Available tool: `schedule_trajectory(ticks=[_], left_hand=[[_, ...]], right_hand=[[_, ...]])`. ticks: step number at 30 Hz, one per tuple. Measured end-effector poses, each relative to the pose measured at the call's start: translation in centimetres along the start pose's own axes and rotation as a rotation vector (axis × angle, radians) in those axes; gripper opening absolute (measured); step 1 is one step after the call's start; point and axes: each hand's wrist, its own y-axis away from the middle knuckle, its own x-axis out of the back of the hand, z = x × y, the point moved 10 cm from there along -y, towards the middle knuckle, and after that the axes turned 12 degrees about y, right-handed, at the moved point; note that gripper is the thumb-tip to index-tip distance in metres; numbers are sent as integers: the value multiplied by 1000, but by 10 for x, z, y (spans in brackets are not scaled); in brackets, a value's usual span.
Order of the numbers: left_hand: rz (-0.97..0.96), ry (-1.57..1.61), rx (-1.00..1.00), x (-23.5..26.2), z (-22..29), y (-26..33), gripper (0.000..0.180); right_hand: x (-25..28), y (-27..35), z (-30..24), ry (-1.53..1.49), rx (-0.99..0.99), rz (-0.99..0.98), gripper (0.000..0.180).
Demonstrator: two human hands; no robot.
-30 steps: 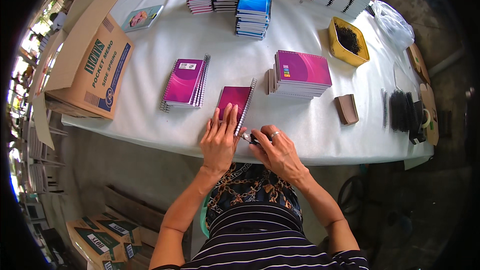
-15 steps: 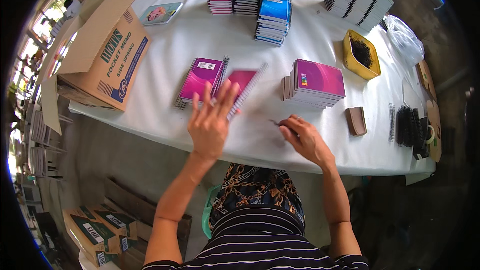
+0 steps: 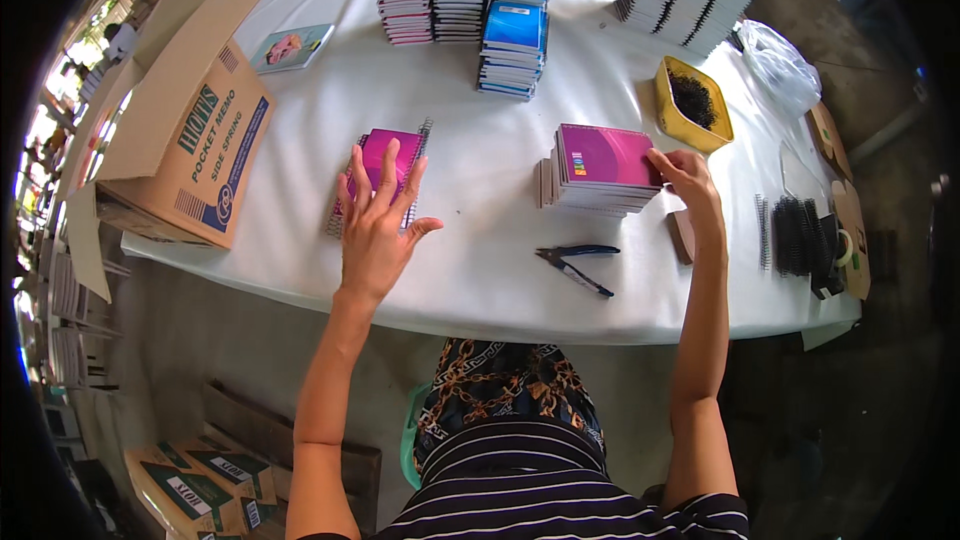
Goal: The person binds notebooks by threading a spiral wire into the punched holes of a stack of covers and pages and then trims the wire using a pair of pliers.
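Note:
On the left of the table, my left hand [image 3: 378, 210] lies with spread fingers over a small pile of purple spiral notebooks [image 3: 408, 148], metal coils along their sides. My right hand [image 3: 688, 180] grips the right edge of the top purple notebook [image 3: 605, 153] on a neat stack; its fingertips are partly hidden. No coil shows on that stack's visible edges. Between my hands and nearer to me lies a pair of dark-handled cutting pliers [image 3: 575, 267], handles apart. A brown block [image 3: 681, 236] sits just under my right wrist.
Tall stacks of blue notebooks [image 3: 513, 45] and purple ones stand at the back. A yellow tub [image 3: 727, 130] of black bits, a plastic bag [image 3: 780, 68] and black coils [image 3: 796, 237] lie right. An open cardboard box [image 3: 190, 150] stands left, beside a picture-covered book [image 3: 291, 47].
My left hand has put the tilted purple notebook onto the pile at left. My right hand has laid the pliers on the table and moved up to the right-hand stack.

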Motion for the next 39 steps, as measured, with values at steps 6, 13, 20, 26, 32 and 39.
schedule_trajectory(ticks=[6, 13, 20, 26, 32, 39], left_hand=[[8, 336, 25, -21, 44, -8, 67], [-13, 1182, 265, -34, 63, -4, 105], [-81, 1501, 341, -79, 47, 56, 114], [-7, 551, -140, -10, 104, 24, 108], [-258, 61, -254, -77, 141, 29, 67], [-263, 87, -330, -76, 154, 21, 67]], right_hand=[[2, 0, 9, -364, -23, 56, 27], [14, 84, -43, -444, 314, 148, 7], [-87, 182, -42, -378, 407, 12, 17], [-95, 186, -43, -386, 473, -53, 23], [-37, 156, -39, -244, 542, 128, 39], [136, -22, 216, 720, -156, 728, 32]])
